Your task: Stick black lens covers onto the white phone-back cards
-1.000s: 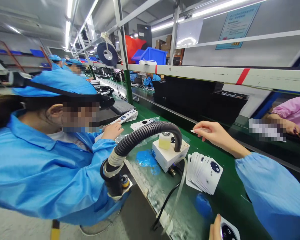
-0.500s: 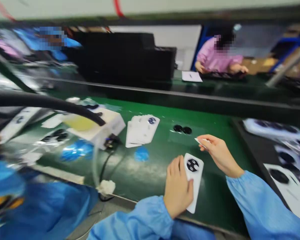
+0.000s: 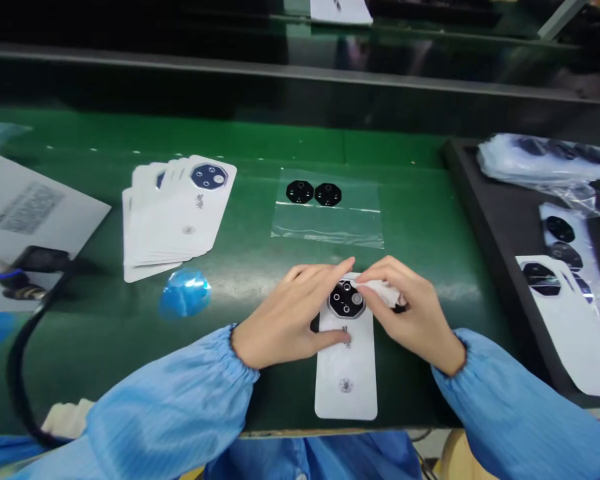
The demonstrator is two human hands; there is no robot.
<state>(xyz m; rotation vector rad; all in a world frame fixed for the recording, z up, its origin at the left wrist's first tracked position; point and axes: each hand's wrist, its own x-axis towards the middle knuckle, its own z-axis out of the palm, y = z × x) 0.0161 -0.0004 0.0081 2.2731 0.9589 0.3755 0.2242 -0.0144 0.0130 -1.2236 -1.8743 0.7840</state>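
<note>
A white phone back cover (image 3: 347, 373) lies on the bench in front of me, with a black octagonal camera plate (image 3: 345, 300) at its upper end. My left hand (image 3: 293, 310) rests over the cover's left side, fingers stretched toward the top edge and thumb lying apart across its surface. From the right, my right hand (image 3: 413, 310) pinches a crumpled white wipe (image 3: 381, 291), its fingertips at the right edge of the camera plate. Beyond the hands, two black octagonal lens pieces (image 3: 314, 193) lie on a clear plastic bag (image 3: 330, 230).
Fanned white back covers (image 3: 180, 220) lie to the left, near a round blue film (image 3: 186, 292). A white box (image 3: 35, 200) and black cable (image 3: 17, 373) are farther left. The black tray (image 3: 500, 267) at right holds wrapped parts (image 3: 545, 157) and a white cover (image 3: 575, 333).
My view has tilted down and shifted right. My right hand has come from beside the cover to its camera plate with the wipe. My left hand has moved up toward the camera plate.
</note>
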